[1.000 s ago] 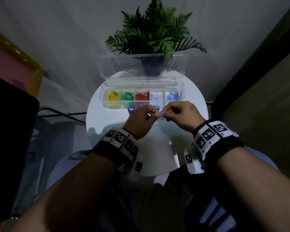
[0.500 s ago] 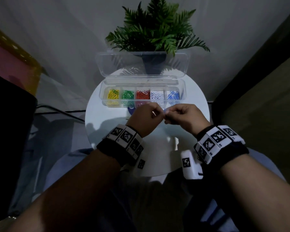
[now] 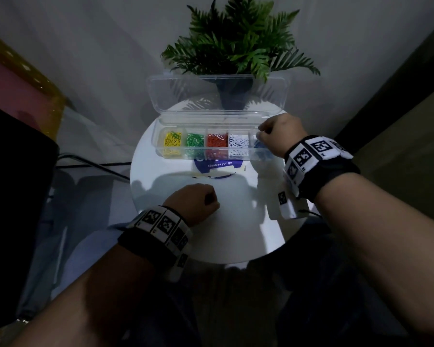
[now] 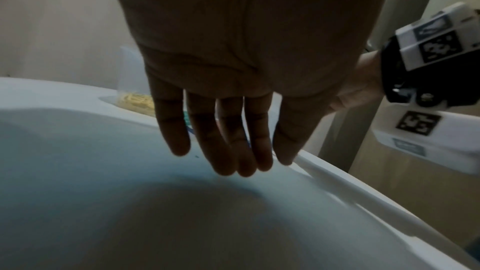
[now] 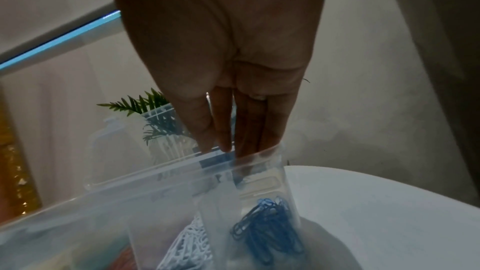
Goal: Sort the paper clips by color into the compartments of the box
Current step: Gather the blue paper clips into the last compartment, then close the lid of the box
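A clear compartment box (image 3: pixel 211 116) stands open at the back of the round white table (image 3: pixel 236 234). From left to right it holds yellow (image 3: pixel 172 141), green (image 3: pixel 194 142), red (image 3: pixel 217 144), white (image 3: pixel 238 144) and blue clips (image 5: pixel 267 227). One pale clip (image 3: pixel 220 136) lies on the red pile. My right hand (image 5: pixel 221 147) hangs over the blue compartment, fingers straight and close together, tips at the box rim; I see no clip between them. My left hand (image 4: pixel 233 163) hovers low over the bare table middle, fingers loosely extended and empty.
The box lid (image 3: pixel 216 93) stands up behind the compartments, with a potted fern (image 3: pixel 238 46) right behind it. A blue round sticker (image 3: pixel 218 166) lies on the table in front of the box. A dark chair back (image 3: pixel 15 196) is at the left.
The hands, which were pinching something together in front of the box, have parted. The right hand has gone right and back to the blue compartment; the left has dropped back toward me.
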`<action>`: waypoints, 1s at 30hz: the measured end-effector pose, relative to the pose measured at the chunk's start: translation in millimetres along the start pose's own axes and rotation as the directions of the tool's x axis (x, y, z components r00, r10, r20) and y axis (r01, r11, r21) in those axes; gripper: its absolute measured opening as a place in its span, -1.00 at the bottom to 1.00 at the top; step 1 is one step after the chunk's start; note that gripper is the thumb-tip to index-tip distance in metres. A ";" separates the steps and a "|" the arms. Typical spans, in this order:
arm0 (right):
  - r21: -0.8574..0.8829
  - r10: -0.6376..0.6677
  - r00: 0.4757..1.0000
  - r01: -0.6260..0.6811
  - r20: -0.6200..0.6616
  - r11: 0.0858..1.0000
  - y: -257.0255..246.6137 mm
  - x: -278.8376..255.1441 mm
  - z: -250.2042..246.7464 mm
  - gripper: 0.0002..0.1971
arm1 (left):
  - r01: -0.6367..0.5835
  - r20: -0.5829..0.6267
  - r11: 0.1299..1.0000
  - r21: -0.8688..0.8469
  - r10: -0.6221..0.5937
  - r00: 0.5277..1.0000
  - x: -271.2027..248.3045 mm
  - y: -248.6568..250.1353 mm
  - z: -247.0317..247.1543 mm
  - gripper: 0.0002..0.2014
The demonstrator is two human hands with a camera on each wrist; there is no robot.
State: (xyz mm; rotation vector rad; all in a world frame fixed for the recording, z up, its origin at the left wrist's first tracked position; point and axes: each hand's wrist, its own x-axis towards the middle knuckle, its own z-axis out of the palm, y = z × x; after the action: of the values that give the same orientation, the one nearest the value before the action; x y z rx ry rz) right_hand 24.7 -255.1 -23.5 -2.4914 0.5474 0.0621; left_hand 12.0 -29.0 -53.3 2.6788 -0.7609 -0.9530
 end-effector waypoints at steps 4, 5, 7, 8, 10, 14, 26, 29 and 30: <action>0.041 -0.004 1.000 0.005 -0.025 0.999 4.7 -7.1 -3.4 -0.74 | -0.009 -0.078 1.000 -0.029 0.007 0.997 0.0 -5.8 -6.1 -0.79; 0.051 -0.016 0.999 0.019 -0.042 0.999 6.5 -10.6 -5.4 -0.75 | -0.008 -0.095 0.999 -0.048 0.003 0.995 -1.5 -6.9 -8.4 -0.80; 0.052 -0.046 0.997 0.049 -0.057 0.997 11.3 -19.8 -11.4 -0.78 | -0.007 -0.136 0.996 -0.085 -0.004 0.991 -6.9 -9.0 -13.8 -0.82; 0.046 -0.060 0.997 0.062 -0.049 0.997 13.8 -25.0 -15.8 -0.80 | -0.014 -0.167 0.995 -0.098 -0.003 0.986 -10.6 -10.9 -17.3 -0.84; 0.011 -0.081 0.997 0.081 -0.021 0.997 19.2 -37.3 -27.9 -0.83 | -0.027 -0.228 0.993 -0.119 -0.001 0.974 -21.4 -15.9 -25.2 -0.86; -0.013 -0.085 0.996 0.085 0.005 0.996 33.7 -65.8 -54.1 -0.88 | -0.037 -0.282 0.982 -0.183 -0.017 0.959 -50.5 -25.4 -40.8 -0.91; 0.066 -0.068 0.998 0.068 0.002 0.995 51.9 -153.6 -103.5 -0.94 | -0.050 -0.430 0.974 -0.221 -0.051 0.901 -151.0 -32.8 -61.8 -0.83; 0.152 -0.055 0.998 0.055 -0.005 0.987 49.9 -147.1 -89.5 -0.82 | -0.044 -0.429 0.964 -0.262 -0.076 0.900 -156.3 -37.8 -55.1 -0.90; 0.179 -0.050 0.998 0.053 -0.024 0.982 45.6 -141.7 -85.7 -0.80 | -0.054 -0.436 0.957 -0.284 -0.079 0.896 -155.9 -39.1 -55.0 -0.94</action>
State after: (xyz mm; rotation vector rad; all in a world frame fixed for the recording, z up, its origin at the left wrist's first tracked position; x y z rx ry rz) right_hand -129.5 -284.1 46.4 -2.3306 0.4744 -0.0312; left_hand -40.3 87.5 58.7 2.4945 -0.4610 -0.3807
